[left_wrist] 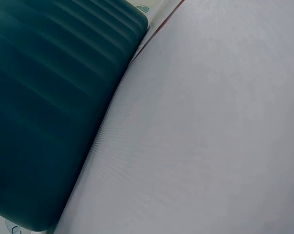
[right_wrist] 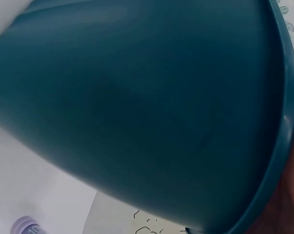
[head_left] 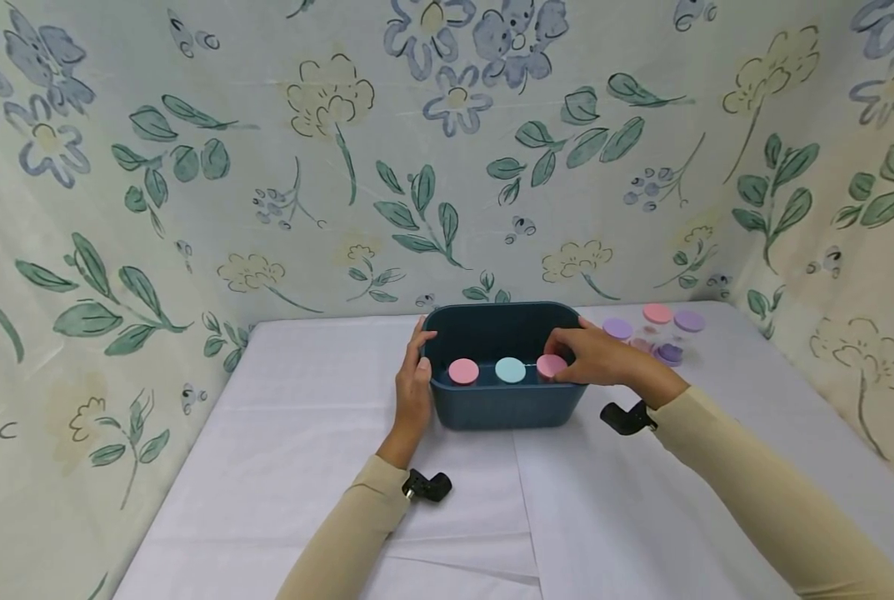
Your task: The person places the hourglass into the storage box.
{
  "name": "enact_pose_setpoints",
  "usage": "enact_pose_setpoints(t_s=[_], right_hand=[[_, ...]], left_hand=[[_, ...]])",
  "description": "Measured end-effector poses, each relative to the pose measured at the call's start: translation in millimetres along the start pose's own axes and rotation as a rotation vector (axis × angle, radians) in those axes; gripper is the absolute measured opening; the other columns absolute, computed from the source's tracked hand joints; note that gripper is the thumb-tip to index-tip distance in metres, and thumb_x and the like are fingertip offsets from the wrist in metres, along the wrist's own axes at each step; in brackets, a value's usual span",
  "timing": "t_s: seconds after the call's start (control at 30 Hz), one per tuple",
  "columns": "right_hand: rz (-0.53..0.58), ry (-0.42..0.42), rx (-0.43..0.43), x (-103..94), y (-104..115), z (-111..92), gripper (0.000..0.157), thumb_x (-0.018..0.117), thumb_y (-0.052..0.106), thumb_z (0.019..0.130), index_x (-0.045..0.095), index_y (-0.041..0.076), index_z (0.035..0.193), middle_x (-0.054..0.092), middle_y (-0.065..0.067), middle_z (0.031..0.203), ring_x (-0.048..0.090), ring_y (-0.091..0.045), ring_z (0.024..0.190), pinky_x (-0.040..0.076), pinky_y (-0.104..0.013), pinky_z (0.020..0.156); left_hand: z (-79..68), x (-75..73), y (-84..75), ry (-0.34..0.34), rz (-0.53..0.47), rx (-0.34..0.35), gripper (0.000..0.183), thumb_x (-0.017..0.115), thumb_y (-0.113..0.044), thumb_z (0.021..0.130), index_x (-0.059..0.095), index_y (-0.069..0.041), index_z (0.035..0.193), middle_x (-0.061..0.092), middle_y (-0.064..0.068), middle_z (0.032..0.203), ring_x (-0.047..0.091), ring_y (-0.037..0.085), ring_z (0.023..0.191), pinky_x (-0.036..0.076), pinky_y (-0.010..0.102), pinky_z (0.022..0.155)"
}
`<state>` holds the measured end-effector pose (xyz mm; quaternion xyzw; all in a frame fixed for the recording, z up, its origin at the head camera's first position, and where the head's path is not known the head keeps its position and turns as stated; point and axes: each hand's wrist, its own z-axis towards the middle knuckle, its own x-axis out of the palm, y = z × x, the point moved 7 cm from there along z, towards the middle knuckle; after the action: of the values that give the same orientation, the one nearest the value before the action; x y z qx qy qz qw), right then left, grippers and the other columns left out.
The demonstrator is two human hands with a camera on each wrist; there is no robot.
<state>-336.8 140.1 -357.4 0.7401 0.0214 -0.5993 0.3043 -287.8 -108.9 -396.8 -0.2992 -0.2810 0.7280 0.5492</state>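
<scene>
A dark teal plastic bin (head_left: pixel 502 410) stands on the white-covered table. My left hand (head_left: pixel 412 398) holds its left end, fingertips over the rim and thumb on the near side. Over the right rim reaches my right hand (head_left: pixel 604 357), pinching a pink-lidded jar (head_left: pixel 547 365) inside the bin. Left of that jar stand a light-blue-lidded jar (head_left: pixel 510 370) and another pink-lidded jar (head_left: pixel 463 371), in a row. The bin's ribbed wall (left_wrist: pixel 54 107) fills the left part of the left wrist view. In the right wrist view, the bin's outer wall (right_wrist: pixel 152 107) hides my fingertips.
To the right behind the bin stand several clear jars, among them one with a coral-pink lid (head_left: pixel 656 313) and one with a purple lid (head_left: pixel 689 322). A floral cloth (head_left: pixel 432 167) hangs behind the table's back edge and along its sides.
</scene>
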Motion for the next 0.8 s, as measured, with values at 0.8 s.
enact_pose_setpoints(t_s=[0.8], right_hand=[[0.020, 0.020, 0.003, 1.2, 1, 2, 0.038, 0.077, 0.022, 0.081, 0.061, 0.009, 0.113, 0.063, -0.008, 0.112, 0.049, -0.032, 0.113, 0.049, -0.050, 0.092]], left_hand=[[-0.6, 2.2, 37.4, -0.018, 0.016, 0.023, 0.044, 0.030, -0.027, 0.097, 0.047, -0.014, 0.135, 0.029, 0.012, 0.156, 0.023, 0.023, 0.145, 0.020, 0.049, 0.115]])
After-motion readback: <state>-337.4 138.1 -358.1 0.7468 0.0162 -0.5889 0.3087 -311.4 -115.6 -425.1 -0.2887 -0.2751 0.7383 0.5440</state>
